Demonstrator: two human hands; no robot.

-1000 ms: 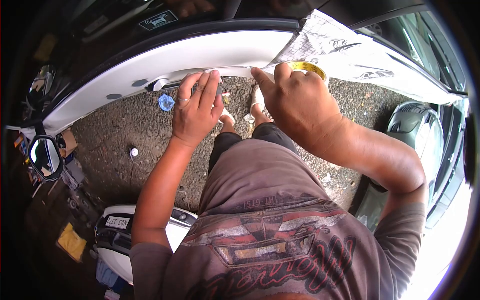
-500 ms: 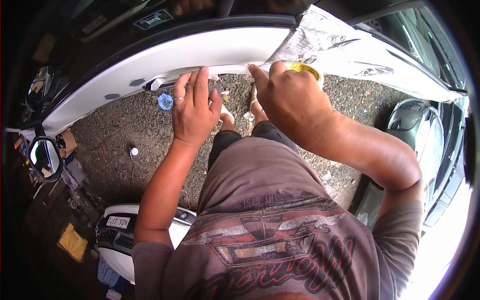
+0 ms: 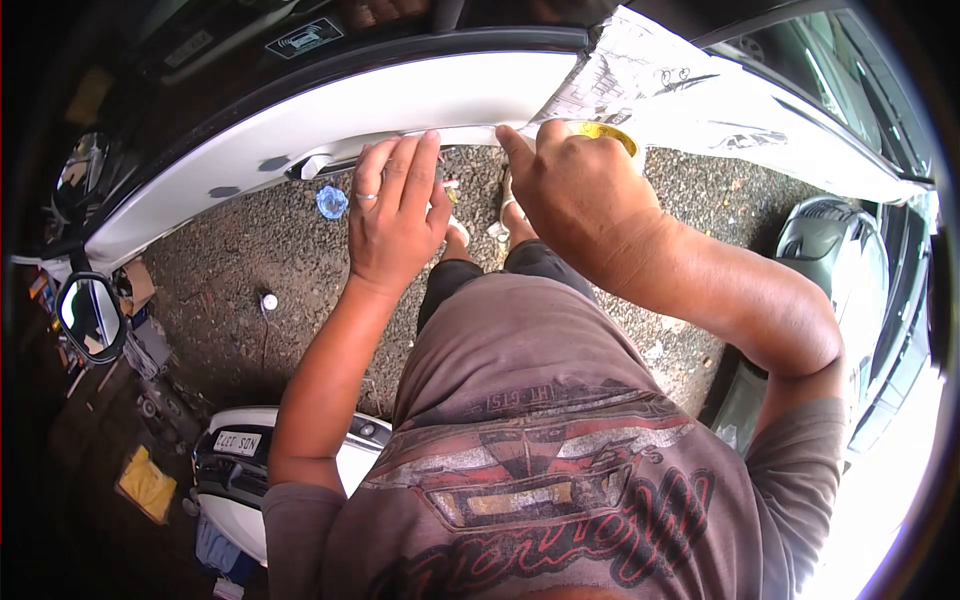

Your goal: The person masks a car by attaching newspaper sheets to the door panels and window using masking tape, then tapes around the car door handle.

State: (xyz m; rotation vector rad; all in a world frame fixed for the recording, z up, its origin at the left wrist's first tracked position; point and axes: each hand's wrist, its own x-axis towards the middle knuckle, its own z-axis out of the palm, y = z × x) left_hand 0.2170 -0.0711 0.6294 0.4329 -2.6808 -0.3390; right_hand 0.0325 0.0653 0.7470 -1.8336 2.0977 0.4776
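My right hand [image 3: 585, 190] is closed around a roll of masking tape [image 3: 618, 135] with a yellow inner core, close to the lower edge of the white car panel [image 3: 430, 95]. A pale strip of tape seems to run along that edge between my two hands. Stretched fingers of my left hand [image 3: 395, 210], with a ring on one of them, touch the panel's edge. Right of the bare panel, printed masking paper [image 3: 690, 100] covers the car body. The fingertips of my right hand are partly hidden behind the hand.
Gravelly ground [image 3: 300, 250] lies below, with a crumpled blue wrapper [image 3: 331, 202] on it. A car side mirror [image 3: 90, 315] juts out at left. Behind me are a white car part with a number plate [image 3: 238, 442], a yellow cloth [image 3: 147, 484] and a dark green car [image 3: 835, 250].
My left hand has slid a little to the right along the panel edge, its fingers now closer together. The right hand with the tape roll has barely moved.
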